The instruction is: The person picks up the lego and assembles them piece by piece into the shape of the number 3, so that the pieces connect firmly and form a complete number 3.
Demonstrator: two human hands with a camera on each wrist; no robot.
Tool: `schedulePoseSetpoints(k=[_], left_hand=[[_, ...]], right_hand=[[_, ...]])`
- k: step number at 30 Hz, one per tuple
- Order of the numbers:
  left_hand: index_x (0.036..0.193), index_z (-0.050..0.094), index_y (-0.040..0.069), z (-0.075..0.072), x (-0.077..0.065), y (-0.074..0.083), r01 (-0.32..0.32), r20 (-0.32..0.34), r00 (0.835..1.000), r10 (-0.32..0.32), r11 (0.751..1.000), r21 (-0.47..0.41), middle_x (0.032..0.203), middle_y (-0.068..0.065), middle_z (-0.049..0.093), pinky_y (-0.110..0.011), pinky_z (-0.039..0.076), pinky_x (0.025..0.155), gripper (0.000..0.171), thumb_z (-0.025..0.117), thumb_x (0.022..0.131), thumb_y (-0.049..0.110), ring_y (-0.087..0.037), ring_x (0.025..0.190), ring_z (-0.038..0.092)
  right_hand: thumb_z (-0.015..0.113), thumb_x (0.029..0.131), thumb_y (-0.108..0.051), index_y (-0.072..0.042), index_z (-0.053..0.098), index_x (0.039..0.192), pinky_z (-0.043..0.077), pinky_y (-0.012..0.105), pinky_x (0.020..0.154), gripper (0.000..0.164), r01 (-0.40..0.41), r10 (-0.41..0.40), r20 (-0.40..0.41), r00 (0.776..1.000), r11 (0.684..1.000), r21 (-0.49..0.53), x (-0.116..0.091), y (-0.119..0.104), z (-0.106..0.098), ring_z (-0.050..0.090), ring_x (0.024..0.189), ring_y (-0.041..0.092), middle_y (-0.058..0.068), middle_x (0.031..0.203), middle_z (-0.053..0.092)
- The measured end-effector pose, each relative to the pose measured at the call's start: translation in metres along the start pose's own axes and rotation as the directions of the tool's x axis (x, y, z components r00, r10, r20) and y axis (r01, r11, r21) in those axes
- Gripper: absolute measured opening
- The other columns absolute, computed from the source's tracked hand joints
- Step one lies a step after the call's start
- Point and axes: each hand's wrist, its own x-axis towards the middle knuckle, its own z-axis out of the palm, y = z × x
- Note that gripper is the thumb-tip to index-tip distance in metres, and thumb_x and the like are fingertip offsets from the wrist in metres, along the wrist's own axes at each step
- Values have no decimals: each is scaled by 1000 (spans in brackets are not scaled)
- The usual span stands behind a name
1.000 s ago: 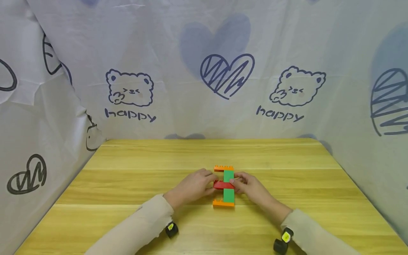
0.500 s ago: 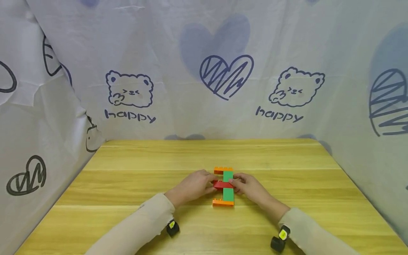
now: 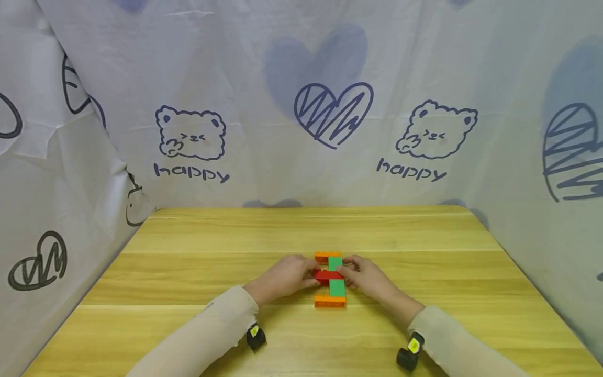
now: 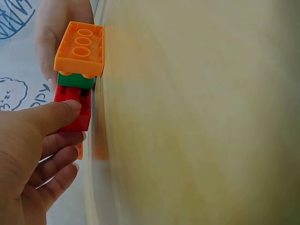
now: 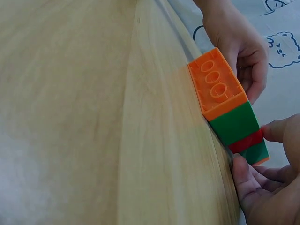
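Observation:
A joined toy-brick build sits between both hands in the head view, with a red brick (image 3: 325, 275) across its middle. Green bricks (image 3: 336, 288) lie on either side of the red one, and an orange brick caps each end, the near orange brick (image 3: 330, 302) and the far orange brick (image 3: 322, 257). My left hand (image 3: 286, 277) pinches the red brick's left end, thumb on its studs in the left wrist view. My right hand (image 3: 369, 277) grips the build's right side around the red and green bricks. The near orange brick's hollow underside (image 5: 216, 84) shows in the right wrist view.
A wood-grain table (image 3: 212, 225) spreads under the hands. White cloth (image 3: 264, 157) printed with hearts and bears hangs behind it and along both sides. Black wrist devices (image 3: 256, 336) hang below both sleeves.
The build has tilted between the hands: its far orange end has come toward me, and the near orange brick now shows more of its outer face. Both hands keep their hold.

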Motion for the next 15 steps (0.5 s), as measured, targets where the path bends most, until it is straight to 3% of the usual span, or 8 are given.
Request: schedulePoseSetpoints(k=[8,15], left_hand=[[110,70,9,4,1,-3,-7,10,1000,7,1000,-8,85,3,67,-19,45,63,28,71,91,30,-3,66,51],[120,67,9,2,1,-5,61,55,997,-57,995,-74,87,6,67,-21,48,68,40,72,89,35,-3,70,56]], right_hand=[[62,98,-25,4,55,130,55,33,71,44,6,-6,-3,1000,999,-32,-1,-3,0,63,78,17,6,99,65],[62,97,-29,4,53,132,55,32,71,49,6,-5,13,1000,1000,-19,2,-2,-3,64,79,19,7,96,65]])
